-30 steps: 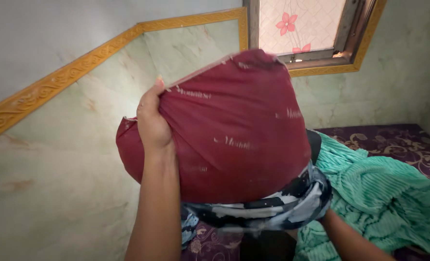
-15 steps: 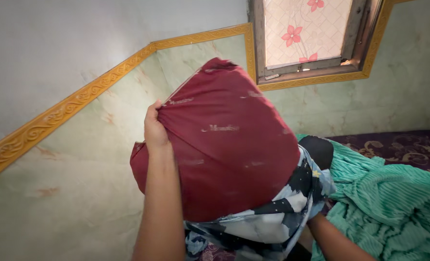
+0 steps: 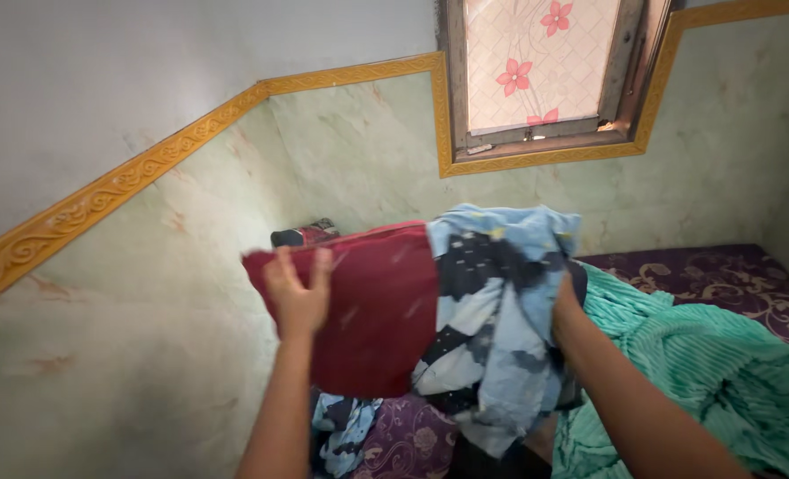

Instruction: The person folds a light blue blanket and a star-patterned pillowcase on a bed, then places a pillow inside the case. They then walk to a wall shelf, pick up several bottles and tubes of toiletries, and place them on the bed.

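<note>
While the pillow is gripped by the left hand at 9 o'clock, its cover is clutched by the right hand at 3.

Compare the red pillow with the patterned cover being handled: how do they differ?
The red pillow is a plain dark red; the patterned cover is light blue with black and white patches. The pillow looks stuffed and firm, the cover hangs limp and bunched. The left hand holds the pillow, the right hand the cover. Both are fabric.
</note>
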